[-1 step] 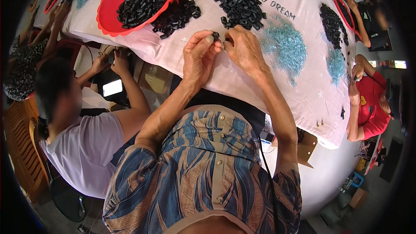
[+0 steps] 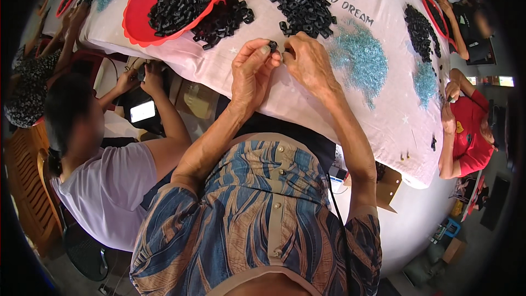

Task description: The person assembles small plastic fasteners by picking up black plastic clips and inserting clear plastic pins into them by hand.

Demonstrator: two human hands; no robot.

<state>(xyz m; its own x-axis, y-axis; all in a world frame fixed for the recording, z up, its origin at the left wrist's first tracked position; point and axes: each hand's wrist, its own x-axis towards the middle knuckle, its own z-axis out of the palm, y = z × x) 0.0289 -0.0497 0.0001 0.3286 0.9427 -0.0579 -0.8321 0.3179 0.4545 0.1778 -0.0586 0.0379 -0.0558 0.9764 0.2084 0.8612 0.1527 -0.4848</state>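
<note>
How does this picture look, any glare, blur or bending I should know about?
Head view: the rim fades to black, and the pink tablecloth curves along its edge; head view: the phone screen glares bright white; head view: the left hand and right hand look fairly sharp, but the blue-green pieces are too fine to tell apart.

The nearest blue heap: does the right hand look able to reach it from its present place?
Probably yes: the blue heap lies close on the right side of the right hand, and no object shows between them.
</note>
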